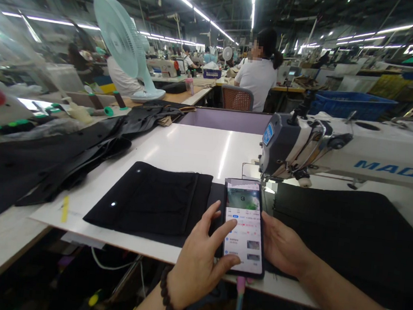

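A smartphone (243, 246) with a lit screen is held up over the front edge of the white sewing table (200, 144), a cable plugged into its lower end. My right hand (282, 242) grips the phone along its right side, its fingers partly hidden behind it. Over the screen is my left hand (206, 252), fingers spread, the index fingertip at the screen and a beaded bracelet on the wrist. Left of the phone lies a black fabric piece (151, 198) with two shiny round spots. More black fabric (341, 236) spreads out to the right.
A white sewing machine (339, 143) stands at the right, its head just behind the phone. Dark fabric (82, 153) is heaped along the left. Farther back are a pale green fan (122, 39), a blue crate (350, 105) and a seated person (258, 77).
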`<state>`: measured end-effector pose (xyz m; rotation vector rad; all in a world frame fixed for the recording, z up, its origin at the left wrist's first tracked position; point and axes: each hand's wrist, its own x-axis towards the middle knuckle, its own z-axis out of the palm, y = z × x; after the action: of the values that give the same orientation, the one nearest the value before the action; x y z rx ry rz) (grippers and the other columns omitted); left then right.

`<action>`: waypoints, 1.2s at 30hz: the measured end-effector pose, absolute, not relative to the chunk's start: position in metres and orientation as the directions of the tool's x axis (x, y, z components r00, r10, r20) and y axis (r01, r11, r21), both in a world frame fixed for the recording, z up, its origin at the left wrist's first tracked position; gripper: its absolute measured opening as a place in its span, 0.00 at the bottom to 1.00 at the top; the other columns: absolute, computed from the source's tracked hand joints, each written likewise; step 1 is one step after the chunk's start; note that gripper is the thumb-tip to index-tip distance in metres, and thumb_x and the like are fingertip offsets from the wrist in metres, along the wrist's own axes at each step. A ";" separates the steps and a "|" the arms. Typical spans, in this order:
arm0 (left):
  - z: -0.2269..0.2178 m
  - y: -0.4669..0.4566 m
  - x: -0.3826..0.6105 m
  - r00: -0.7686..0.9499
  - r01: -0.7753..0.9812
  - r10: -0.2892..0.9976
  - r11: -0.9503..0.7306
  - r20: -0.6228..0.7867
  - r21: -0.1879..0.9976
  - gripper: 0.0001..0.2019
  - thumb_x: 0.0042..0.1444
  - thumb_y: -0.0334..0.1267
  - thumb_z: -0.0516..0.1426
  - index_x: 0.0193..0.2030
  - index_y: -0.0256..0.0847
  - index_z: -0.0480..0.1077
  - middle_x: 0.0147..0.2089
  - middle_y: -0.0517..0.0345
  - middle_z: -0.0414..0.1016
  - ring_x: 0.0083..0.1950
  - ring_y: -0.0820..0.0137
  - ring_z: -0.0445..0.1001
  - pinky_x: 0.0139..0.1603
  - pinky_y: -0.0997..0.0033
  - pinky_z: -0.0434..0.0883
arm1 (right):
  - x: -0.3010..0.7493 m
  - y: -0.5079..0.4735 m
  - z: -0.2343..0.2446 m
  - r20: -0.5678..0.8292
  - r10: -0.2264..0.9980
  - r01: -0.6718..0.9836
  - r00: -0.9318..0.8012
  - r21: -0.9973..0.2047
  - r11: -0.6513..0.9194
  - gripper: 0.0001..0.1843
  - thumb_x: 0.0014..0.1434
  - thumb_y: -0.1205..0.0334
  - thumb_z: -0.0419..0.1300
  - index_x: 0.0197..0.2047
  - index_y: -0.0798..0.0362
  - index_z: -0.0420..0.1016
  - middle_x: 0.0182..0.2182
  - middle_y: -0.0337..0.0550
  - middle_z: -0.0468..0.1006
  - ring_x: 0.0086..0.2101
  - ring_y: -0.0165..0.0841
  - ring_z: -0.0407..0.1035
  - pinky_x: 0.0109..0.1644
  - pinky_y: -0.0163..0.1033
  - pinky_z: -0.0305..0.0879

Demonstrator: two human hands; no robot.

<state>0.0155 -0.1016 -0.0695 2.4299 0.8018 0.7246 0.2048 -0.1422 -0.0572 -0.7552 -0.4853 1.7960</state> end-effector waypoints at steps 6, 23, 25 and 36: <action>-0.070 -0.102 0.015 0.692 0.397 0.644 -0.717 0.327 0.573 0.24 0.56 0.45 0.55 0.58 0.46 0.57 0.66 0.47 0.40 0.60 0.56 0.59 0.56 0.54 0.64 | 0.205 -0.143 -0.057 -0.247 0.941 -0.700 -0.229 -0.630 -0.336 0.17 0.61 0.57 0.48 0.45 0.56 0.74 0.41 0.46 0.78 0.46 0.37 0.69 0.60 0.49 0.50; -0.071 -0.102 0.015 0.691 0.390 0.653 -0.697 0.309 0.602 0.26 0.56 0.45 0.54 0.60 0.45 0.52 0.66 0.47 0.40 0.61 0.57 0.57 0.58 0.53 0.62 | 0.206 -0.142 -0.061 -0.245 0.946 -0.712 -0.215 -0.623 -0.323 0.18 0.61 0.57 0.49 0.46 0.58 0.74 0.43 0.46 0.77 0.45 0.36 0.70 0.53 0.44 0.61; -0.071 -0.102 0.015 0.690 0.391 0.656 -0.695 0.307 0.604 0.27 0.56 0.45 0.54 0.60 0.45 0.51 0.66 0.47 0.40 0.61 0.57 0.57 0.58 0.53 0.62 | 0.206 -0.143 -0.061 -0.240 0.946 -0.712 -0.220 -0.624 -0.323 0.18 0.61 0.57 0.49 0.46 0.57 0.74 0.44 0.46 0.77 0.46 0.36 0.70 0.54 0.44 0.60; -0.072 -0.102 0.015 0.688 0.394 0.658 -0.692 0.305 0.605 0.27 0.56 0.45 0.54 0.61 0.45 0.50 0.66 0.47 0.40 0.61 0.57 0.56 0.58 0.53 0.61 | 0.206 -0.142 -0.060 -0.231 0.947 -0.719 -0.222 -0.618 -0.319 0.18 0.61 0.57 0.50 0.46 0.57 0.74 0.44 0.46 0.77 0.47 0.37 0.68 0.56 0.45 0.58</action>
<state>0.0149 -0.1017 -0.0721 2.3966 0.8098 0.7030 0.2062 -0.1424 -0.0597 -0.6959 -0.4603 1.7919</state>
